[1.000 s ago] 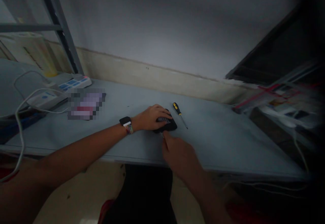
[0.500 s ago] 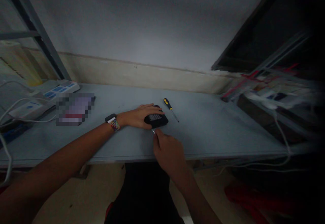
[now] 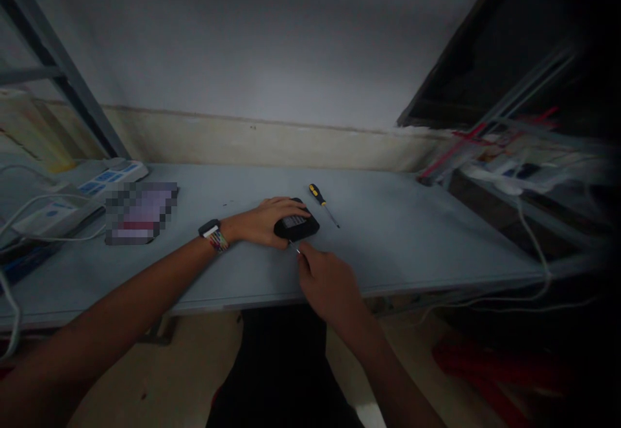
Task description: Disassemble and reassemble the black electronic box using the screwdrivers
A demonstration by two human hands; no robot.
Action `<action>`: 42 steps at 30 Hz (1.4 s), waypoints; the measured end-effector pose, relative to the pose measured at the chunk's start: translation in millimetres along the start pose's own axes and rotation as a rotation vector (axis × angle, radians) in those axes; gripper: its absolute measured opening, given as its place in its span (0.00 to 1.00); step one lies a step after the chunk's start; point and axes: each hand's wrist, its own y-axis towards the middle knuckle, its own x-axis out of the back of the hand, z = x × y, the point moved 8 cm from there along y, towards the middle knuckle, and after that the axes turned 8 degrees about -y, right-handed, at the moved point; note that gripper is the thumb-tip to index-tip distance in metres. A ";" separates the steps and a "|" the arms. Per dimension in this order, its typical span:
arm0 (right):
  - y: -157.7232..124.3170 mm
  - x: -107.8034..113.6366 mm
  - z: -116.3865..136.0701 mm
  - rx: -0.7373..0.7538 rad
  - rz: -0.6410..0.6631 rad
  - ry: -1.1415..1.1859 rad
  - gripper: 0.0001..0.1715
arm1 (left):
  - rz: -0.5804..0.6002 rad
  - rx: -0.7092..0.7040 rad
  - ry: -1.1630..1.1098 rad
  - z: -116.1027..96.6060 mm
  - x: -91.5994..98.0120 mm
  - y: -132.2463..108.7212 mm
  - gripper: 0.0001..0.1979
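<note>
A small black device (image 3: 298, 225) with a pale label lies on the grey table (image 3: 398, 240). My left hand (image 3: 264, 221), a watch on its wrist, rests over the device's left side with fingers curled on it. My right hand (image 3: 327, 282) is closed in a pinch on a thin metal tool (image 3: 294, 247). The tool's tip touches the device's near edge. A yellow-and-black screwdriver (image 3: 323, 203) lies just beyond the device, free of both hands.
White power strips (image 3: 85, 189) with cables and a flat packet (image 3: 140, 211) sit at the table's left. A metal shelf post (image 3: 58, 72) rises behind them. Cluttered shelving with cables (image 3: 514, 163) stands at the right. A wall closes the back.
The view has shifted slightly, so everything sits a little lower-left in frame. Both hands stay at the device; my right hand has edged a little right with the thin tool.
</note>
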 end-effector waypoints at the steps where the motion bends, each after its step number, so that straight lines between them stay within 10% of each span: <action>1: -0.4 -0.2 0.1 0.000 0.004 0.001 0.20 | -0.001 0.002 -0.001 0.2 0.0 0.0 0.45; 42: 1.6 -0.1 -12.9 -0.017 -0.086 -0.031 0.19 | -0.026 -0.033 -0.010 -12.7 4.4 -1.1 0.40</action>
